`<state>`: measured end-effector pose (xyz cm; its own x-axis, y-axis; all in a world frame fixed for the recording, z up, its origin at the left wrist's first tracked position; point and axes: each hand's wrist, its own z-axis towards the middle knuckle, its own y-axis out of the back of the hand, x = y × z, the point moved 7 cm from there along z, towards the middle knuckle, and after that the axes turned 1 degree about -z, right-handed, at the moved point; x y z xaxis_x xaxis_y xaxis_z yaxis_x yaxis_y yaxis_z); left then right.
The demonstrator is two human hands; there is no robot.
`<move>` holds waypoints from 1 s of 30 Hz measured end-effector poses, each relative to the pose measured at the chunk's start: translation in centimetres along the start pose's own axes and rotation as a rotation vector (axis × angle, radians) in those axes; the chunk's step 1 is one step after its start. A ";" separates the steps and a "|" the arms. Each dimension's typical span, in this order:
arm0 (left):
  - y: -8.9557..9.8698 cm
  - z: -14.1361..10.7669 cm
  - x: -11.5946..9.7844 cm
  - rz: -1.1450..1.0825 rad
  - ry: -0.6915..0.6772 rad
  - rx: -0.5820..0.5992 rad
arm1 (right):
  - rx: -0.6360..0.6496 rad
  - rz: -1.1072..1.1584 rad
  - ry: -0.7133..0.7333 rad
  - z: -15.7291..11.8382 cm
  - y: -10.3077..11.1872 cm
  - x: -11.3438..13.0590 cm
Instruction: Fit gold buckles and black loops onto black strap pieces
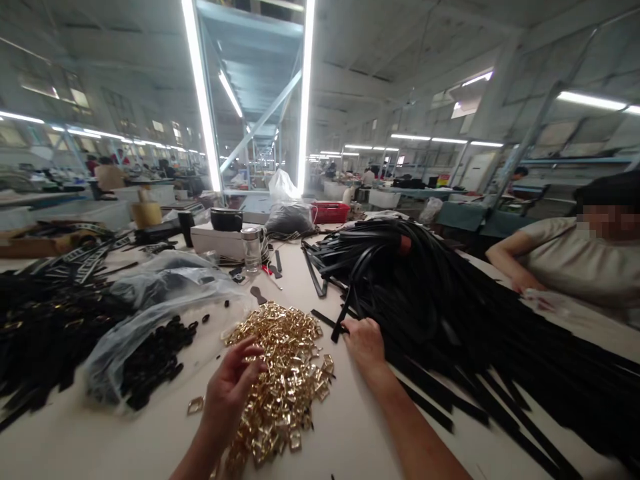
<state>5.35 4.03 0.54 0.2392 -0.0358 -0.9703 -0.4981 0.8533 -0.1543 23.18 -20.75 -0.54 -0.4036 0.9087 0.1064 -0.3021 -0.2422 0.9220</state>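
A heap of gold-coloured metal buckles (285,360) covers the middle of the white table. Over its left side is my left hand (233,380), fingers loosely curved and apart, with nothing visible in them. My right hand (364,339) is closed at the near left edge of a big pile of black straps (425,293). Its fingers grip a black strap (341,320) whose end sticks out to the left of them. One loose buckle (195,405) lies left of the heap.
Left of the buckles, a clear plastic bag (107,353) spills small black pieces (160,353). More black straps (40,333) lie at far left. Behind stand a glass jar (251,250), a white box (215,241) and a red basket (331,213). A person (560,260) sits at right.
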 end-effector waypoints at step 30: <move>-1.1 -0.4 3.5 -0.381 0.436 0.111 | 0.065 0.786 0.445 -5.0 4.5 10.8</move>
<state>6.44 2.73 -2.77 0.0074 -0.5408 -0.8411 -0.3485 0.7870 -0.5091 13.12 -13.78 2.91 -0.7733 0.2708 0.5733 0.2457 -0.7055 0.6647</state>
